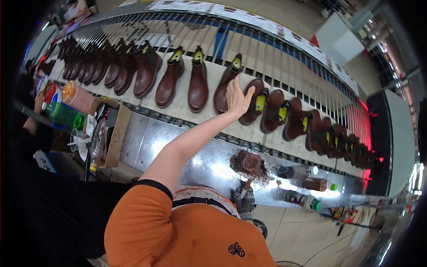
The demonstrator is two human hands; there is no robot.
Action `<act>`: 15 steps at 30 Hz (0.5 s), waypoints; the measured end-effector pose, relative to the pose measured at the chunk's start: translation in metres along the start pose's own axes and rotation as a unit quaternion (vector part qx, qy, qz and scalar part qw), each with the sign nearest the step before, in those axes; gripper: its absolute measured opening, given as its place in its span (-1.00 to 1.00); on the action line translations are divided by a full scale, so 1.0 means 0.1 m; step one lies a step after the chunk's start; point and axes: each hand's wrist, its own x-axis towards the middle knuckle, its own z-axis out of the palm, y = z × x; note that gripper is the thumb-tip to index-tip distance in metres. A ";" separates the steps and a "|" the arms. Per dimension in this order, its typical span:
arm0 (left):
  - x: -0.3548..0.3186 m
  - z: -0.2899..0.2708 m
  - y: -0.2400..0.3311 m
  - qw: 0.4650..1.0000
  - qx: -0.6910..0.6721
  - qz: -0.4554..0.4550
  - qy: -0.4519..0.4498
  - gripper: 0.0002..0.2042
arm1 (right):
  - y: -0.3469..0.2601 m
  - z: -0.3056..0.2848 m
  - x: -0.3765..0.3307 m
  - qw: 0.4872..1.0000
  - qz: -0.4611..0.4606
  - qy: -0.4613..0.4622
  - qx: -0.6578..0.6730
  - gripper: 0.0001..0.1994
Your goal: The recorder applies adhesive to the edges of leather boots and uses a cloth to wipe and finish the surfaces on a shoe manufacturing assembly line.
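My left hand [239, 97] reaches across to the row of boots, thumb and fingers spread apart. It lies over the gap between a brown ankle boot [221, 95] with a yellow tag and the neighbouring brown boot [252, 84]; whether it touches either is not clear. Close to my body, my right hand [244, 200] wears a dark grey glove and is closed on a short tool with a pale handle [245, 189]. The tool's working end is hard to make out. A crumbly reddish-brown heap [249, 163] lies just beyond it on the metal table [195, 158].
Many more boots stand along the pale conveyor belt [178, 104], with a rail of metal bars [267, 49] behind. Plastic bottles [307, 201] lie at the table's right. A cardboard box [118, 133] and green bottle [62, 113] are at left, beside another person's arm [32, 120].
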 end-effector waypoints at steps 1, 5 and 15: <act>0.08 0.03 -0.14 0.998 0.040 -0.012 0.037 -0.23 | 0.09 0.02 -0.01 0.999 -0.017 -0.008 -0.030 -0.48; 0.24 0.14 -0.63 0.975 0.165 -0.132 -0.062 -0.03 | -0.05 0.05 -0.01 0.998 0.022 0.028 0.051 -0.55; 0.21 -0.25 -0.71 0.924 0.219 -0.250 -0.190 0.10 | 0.23 0.25 -0.13 0.993 0.082 0.006 0.087 -0.60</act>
